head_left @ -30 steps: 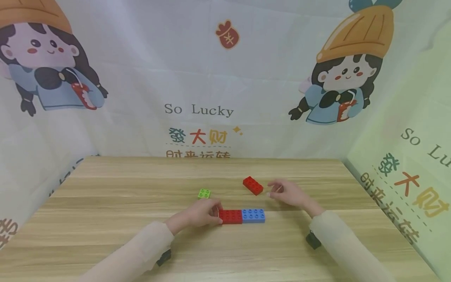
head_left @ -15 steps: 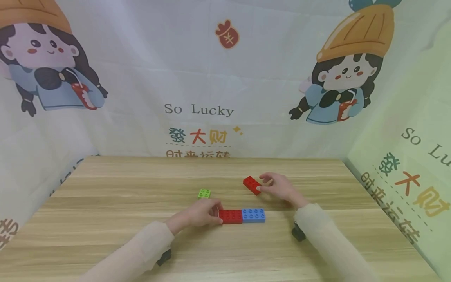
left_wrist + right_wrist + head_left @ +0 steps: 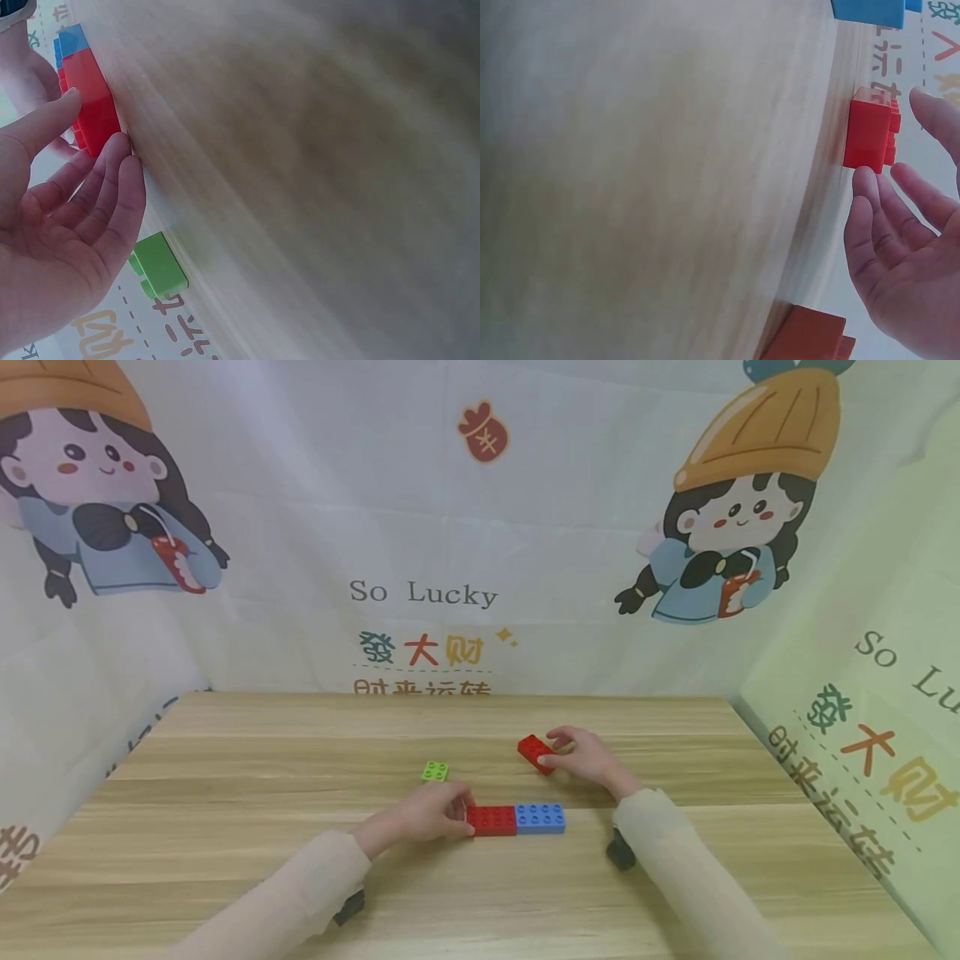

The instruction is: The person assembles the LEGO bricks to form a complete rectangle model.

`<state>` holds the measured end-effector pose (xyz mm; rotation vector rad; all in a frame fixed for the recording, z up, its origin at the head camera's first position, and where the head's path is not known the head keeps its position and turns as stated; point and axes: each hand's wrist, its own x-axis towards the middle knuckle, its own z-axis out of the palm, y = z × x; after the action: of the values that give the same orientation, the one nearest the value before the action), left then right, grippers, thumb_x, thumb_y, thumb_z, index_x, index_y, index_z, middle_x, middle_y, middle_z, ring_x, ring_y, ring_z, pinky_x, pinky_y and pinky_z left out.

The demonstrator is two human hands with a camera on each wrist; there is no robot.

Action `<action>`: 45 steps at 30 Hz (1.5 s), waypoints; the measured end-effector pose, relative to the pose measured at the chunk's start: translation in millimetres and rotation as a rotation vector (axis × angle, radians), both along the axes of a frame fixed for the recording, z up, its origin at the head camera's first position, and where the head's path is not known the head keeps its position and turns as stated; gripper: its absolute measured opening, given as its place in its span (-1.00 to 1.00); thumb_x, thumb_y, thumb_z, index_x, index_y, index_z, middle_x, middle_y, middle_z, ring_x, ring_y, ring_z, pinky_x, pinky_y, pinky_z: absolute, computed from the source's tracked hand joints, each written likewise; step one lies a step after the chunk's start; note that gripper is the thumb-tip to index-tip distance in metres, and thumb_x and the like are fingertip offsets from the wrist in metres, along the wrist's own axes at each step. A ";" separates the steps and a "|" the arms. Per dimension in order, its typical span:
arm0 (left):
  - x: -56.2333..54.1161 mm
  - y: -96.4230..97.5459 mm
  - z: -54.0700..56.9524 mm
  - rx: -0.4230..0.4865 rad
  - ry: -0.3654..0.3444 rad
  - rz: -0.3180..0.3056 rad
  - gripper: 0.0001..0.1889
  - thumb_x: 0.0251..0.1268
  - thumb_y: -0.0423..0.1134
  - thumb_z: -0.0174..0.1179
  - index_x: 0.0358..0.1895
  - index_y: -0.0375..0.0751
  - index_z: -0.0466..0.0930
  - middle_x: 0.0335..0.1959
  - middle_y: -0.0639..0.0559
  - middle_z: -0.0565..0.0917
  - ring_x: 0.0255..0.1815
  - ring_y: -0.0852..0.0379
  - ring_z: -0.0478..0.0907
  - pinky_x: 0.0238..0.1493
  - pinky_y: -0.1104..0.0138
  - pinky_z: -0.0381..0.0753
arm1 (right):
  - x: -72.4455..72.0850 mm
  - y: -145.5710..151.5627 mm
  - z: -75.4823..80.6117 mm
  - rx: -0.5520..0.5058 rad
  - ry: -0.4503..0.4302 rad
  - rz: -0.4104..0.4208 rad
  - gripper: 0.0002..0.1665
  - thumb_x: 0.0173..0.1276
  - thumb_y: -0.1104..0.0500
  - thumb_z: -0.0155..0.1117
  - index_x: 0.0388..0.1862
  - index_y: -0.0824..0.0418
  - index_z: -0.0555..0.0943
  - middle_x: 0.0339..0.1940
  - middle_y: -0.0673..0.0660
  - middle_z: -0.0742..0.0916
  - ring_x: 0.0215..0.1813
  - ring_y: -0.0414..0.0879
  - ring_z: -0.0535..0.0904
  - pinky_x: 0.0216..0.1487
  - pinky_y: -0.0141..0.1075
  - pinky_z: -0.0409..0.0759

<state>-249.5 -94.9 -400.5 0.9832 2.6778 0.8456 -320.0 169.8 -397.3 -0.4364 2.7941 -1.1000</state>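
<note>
In the head view my left hand (image 3: pixel 438 812) holds the left end of a red toy building brick (image 3: pixel 492 821), thumb on the near side and fingers at the end. A blue brick (image 3: pixel 540 818) sits flush against its right end. Farther back lies a second red brick (image 3: pixel 531 750), set at an angle. My right hand (image 3: pixel 588 755) reaches around its right end with thumb and fingers spread. The right wrist view shows that red brick (image 3: pixel 869 131) close to the fingertips, with the thumb apart from it.
A small green brick (image 3: pixel 435 772) lies just behind my left hand. An orange-brown brick (image 3: pixel 808 334) appears low in the right wrist view; I do not see it in the head view. Printed cloth (image 3: pixel 405 510) encloses the wooden table (image 3: pixel 300 735).
My right hand has moved left to the far red brick, its thumb now overlapping the brick in the head view. My left hand and the bricks have stayed in place.
</note>
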 end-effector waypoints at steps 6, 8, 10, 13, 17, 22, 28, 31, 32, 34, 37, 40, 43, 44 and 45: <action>0.4 -0.5 0.6 0.006 -0.006 0.001 -0.77 0.01 -0.28 0.27 -0.28 -0.25 0.46 -0.52 0.13 0.48 -0.47 0.22 0.41 -0.44 0.38 0.42 | -0.3 -0.7 -0.8 -0.015 -0.039 -0.012 -0.40 0.12 0.08 0.28 0.12 0.29 0.38 -0.11 0.18 0.55 -0.08 0.04 0.46 -0.16 -0.17 0.46; 0.6 -0.4 0.7 0.005 -0.004 0.000 -0.77 0.01 -0.28 0.27 -0.28 -0.25 0.46 -0.52 0.13 0.48 -0.47 0.22 0.41 -0.45 0.38 0.42 | -0.6 -0.8 -1.4 -0.011 -0.056 -0.016 -0.38 0.12 0.07 0.28 0.14 0.27 0.37 -0.10 0.18 0.54 -0.08 0.03 0.45 -0.14 -0.15 0.45; 0.4 -0.4 0.6 0.004 -0.003 -0.001 -0.77 0.01 -0.28 0.27 -0.27 -0.25 0.46 -0.52 0.13 0.48 -0.47 0.22 0.41 -0.44 0.38 0.42 | -1.1 -1.3 -2.2 -0.003 -0.069 -0.023 -0.36 0.12 0.07 0.28 0.16 0.25 0.35 -0.08 0.18 0.54 -0.08 0.03 0.44 -0.12 -0.13 0.43; 0.1 -0.4 0.3 0.001 -0.005 0.000 -0.77 0.01 -0.28 0.27 -0.27 -0.25 0.46 -0.52 0.14 0.48 -0.47 0.23 0.41 -0.44 0.38 0.42 | -1.9 -2.3 -2.5 0.012 -0.075 -0.026 -0.34 0.10 0.06 0.30 0.17 0.22 0.34 -0.06 0.18 0.53 -0.07 0.02 0.43 -0.09 -0.11 0.42; -0.5 -0.9 -0.2 0.005 -0.017 -0.001 -0.77 0.02 -0.27 0.26 -0.27 -0.23 0.46 -0.53 0.15 0.47 -0.48 0.24 0.41 -0.45 0.40 0.43 | -2.8 -4.2 -3.5 0.023 -0.078 -0.030 -0.34 0.09 0.08 0.32 0.16 0.21 0.35 -0.06 0.17 0.53 -0.08 0.02 0.43 -0.08 -0.10 0.41; -0.3 -1.4 -0.4 0.006 -0.025 -0.003 -0.77 0.02 -0.26 0.26 -0.26 -0.22 0.46 -0.53 0.14 0.47 -0.50 0.24 0.40 -0.48 0.41 0.43 | -2.7 -5.7 -4.5 0.031 -0.075 -0.030 -0.38 0.10 0.14 0.31 0.15 0.22 0.36 -0.06 0.18 0.53 -0.09 0.02 0.43 -0.11 -0.12 0.42; 0.2 -1.6 0.1 0.008 -0.028 -0.008 -0.77 0.02 -0.26 0.26 -0.26 -0.22 0.46 -0.53 0.13 0.48 -0.52 0.24 0.40 -0.49 0.41 0.43 | -1.1 -6.8 -2.2 0.030 -0.075 -0.018 -0.42 0.11 0.22 0.27 0.14 0.24 0.36 -0.06 0.22 0.52 -0.10 0.04 0.44 -0.14 -0.14 0.44; 0.1 -1.6 0.0 0.007 -0.032 -0.005 -0.77 0.03 -0.26 0.26 -0.25 -0.23 0.46 -0.53 0.13 0.48 -0.52 0.24 0.40 -0.49 0.40 0.43 | -0.1 -8.0 -0.9 0.038 -0.071 -0.014 -0.42 0.10 0.23 0.28 0.13 0.24 0.38 -0.06 0.22 0.53 -0.10 0.04 0.44 -0.13 -0.13 0.43; 0.0 -1.6 -0.1 0.007 -0.034 -0.003 -0.77 0.03 -0.26 0.25 -0.25 -0.22 0.46 -0.53 0.14 0.48 -0.51 0.24 0.41 -0.49 0.40 0.43 | 0.2 -8.5 -0.7 0.042 -0.069 -0.013 -0.42 0.09 0.22 0.29 0.12 0.24 0.38 -0.06 0.22 0.53 -0.10 0.04 0.44 -0.13 -0.13 0.43; 0.1 -1.7 0.0 0.007 -0.035 -0.001 -0.77 0.03 -0.26 0.25 -0.25 -0.22 0.46 -0.52 0.14 0.48 -0.51 0.23 0.41 -0.49 0.40 0.43 | 0.5 -9.2 -0.8 0.050 -0.062 -0.010 -0.42 0.08 0.22 0.30 0.11 0.25 0.39 -0.07 0.22 0.53 -0.11 0.03 0.45 -0.15 -0.13 0.44; 0.1 -1.6 -0.2 0.005 -0.030 -0.002 -0.77 0.03 -0.26 0.26 -0.25 -0.22 0.46 -0.52 0.14 0.48 -0.50 0.24 0.41 -0.47 0.40 0.43 | 0.1 -10.1 -1.8 0.063 -0.057 -0.012 -0.42 0.08 0.23 0.31 0.11 0.24 0.39 -0.08 0.21 0.54 -0.14 0.02 0.45 -0.19 -0.17 0.45; 0.1 -1.4 -0.3 0.002 -0.025 -0.002 -0.77 0.03 -0.26 0.26 -0.25 -0.22 0.46 -0.52 0.14 0.48 -0.49 0.24 0.41 -0.47 0.40 0.43 | -0.5 -10.4 -2.8 0.071 -0.053 -0.014 -0.43 0.08 0.23 0.30 0.11 0.22 0.39 -0.10 0.20 0.54 -0.17 0.00 0.45 -0.23 -0.20 0.46; -0.1 -1.2 -0.1 0.002 -0.027 0.002 -0.77 0.03 -0.26 0.26 -0.25 -0.22 0.46 -0.52 0.14 0.48 -0.49 0.23 0.41 -0.47 0.40 0.43 | 0.0 -10.4 -2.7 0.068 -0.052 -0.015 -0.45 0.08 0.23 0.30 0.10 0.20 0.41 -0.12 0.18 0.55 -0.19 -0.01 0.45 -0.24 -0.21 0.46; -0.1 -1.1 0.0 0.005 -0.030 0.003 -0.77 0.03 -0.26 0.26 -0.25 -0.22 0.46 -0.52 0.14 0.48 -0.49 0.23 0.40 -0.48 0.40 0.43 | 0.5 -10.1 -2.5 0.068 -0.046 -0.007 -0.46 0.09 0.24 0.30 0.09 0.21 0.41 -0.12 0.18 0.55 -0.19 -0.01 0.46 -0.24 -0.20 0.46; 0.0 -1.0 0.1 0.006 -0.031 0.004 -0.77 0.02 -0.26 0.26 -0.25 -0.22 0.46 -0.52 0.14 0.48 -0.49 0.23 0.40 -0.48 0.40 0.43 | 0.8 -9.6 -2.7 0.068 -0.041 -0.003 -0.47 0.09 0.24 0.29 0.08 0.21 0.42 -0.13 0.17 0.55 -0.19 -0.01 0.46 -0.23 -0.20 0.46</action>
<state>-249.5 -95.9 -400.4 0.9585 2.6533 0.8634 -319.3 160.2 -400.0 -0.3984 2.7869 -1.0000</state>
